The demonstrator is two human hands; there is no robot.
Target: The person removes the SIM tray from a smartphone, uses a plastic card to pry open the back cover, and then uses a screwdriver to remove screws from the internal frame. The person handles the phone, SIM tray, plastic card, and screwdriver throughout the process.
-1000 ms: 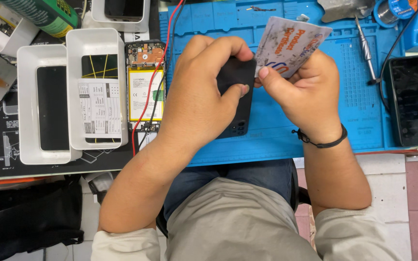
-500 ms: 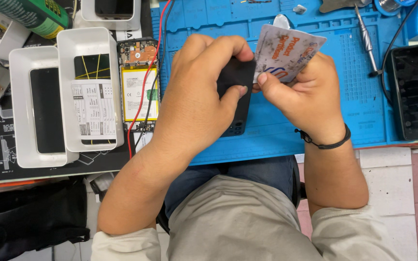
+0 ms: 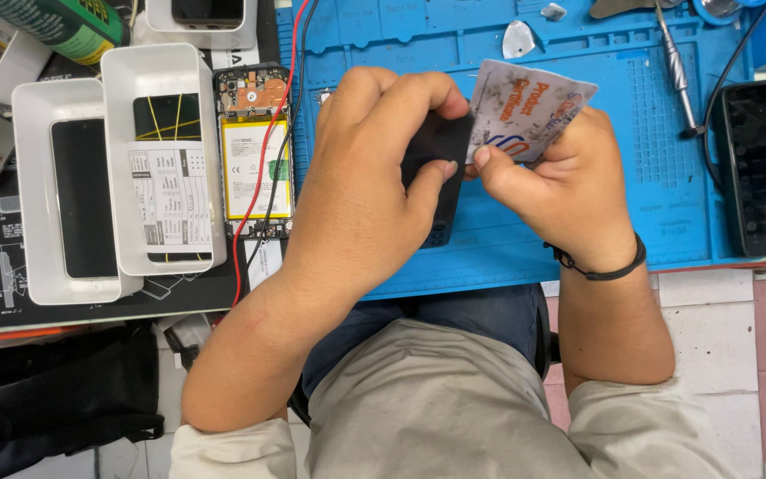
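My left hand [image 3: 367, 182] grips a black phone [image 3: 437, 177] and holds it on edge above the blue work mat [image 3: 578, 222]. My right hand [image 3: 556, 182] pinches a thin printed plastic card [image 3: 525, 106], and the card's lower corner sits against the phone's top edge by my right thumb. Most of the phone is hidden under my left fingers. A black band circles my right wrist.
Left of the mat lie an opened phone with a yellow-white battery [image 3: 256, 151], red and black wires [image 3: 268, 177] and white trays [image 3: 161, 160] holding phones. A dark phone [image 3: 762, 168] lies at the mat's right edge, a metal tool [image 3: 676, 66] near it. A black bag [image 3: 55, 399] sits lower left.
Both hands and the card have stayed together at the phone's edge; the card has tilted slightly and the view has shifted a little.
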